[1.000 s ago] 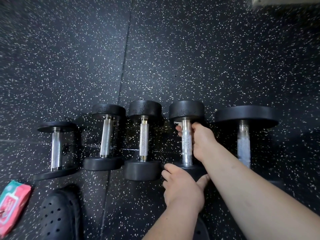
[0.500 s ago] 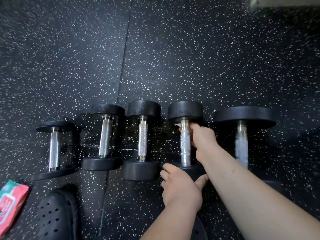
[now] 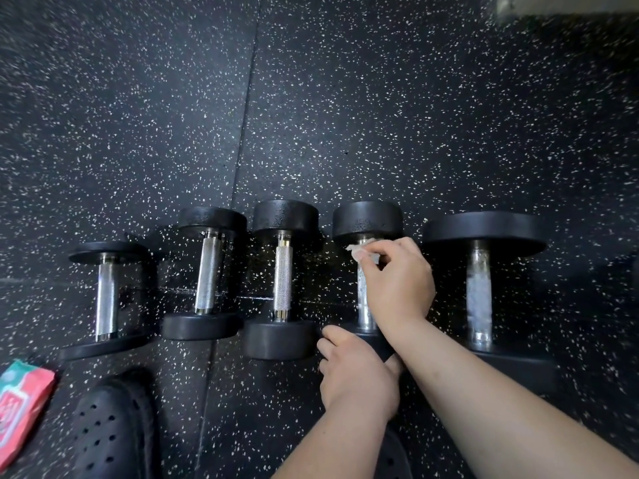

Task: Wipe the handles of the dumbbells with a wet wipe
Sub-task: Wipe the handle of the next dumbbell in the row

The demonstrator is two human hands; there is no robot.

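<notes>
Several black dumbbells with steel handles lie in a row on the speckled floor. My right hand (image 3: 397, 281) pinches a crumpled white wet wipe (image 3: 359, 251) at the far end of the fourth dumbbell's handle (image 3: 364, 305), just below its far weight head (image 3: 367, 218). My left hand (image 3: 356, 371) grips that dumbbell's near weight head, which it mostly hides. The largest dumbbell (image 3: 479, 295) lies to the right, its handle streaked and wet-looking. Three smaller dumbbells (image 3: 283, 278) lie to the left.
A pink and green wet wipe pack (image 3: 20, 402) lies at the lower left edge. A black perforated clog (image 3: 114, 426) sits beside it, another partly under my left arm. A floor mat seam (image 3: 247, 108) runs away from me.
My right hand has loosened from wrapping the fourth handle and now pinches the wipe at its far end, with the wipe showing more. My left hand has stayed on the near head.
</notes>
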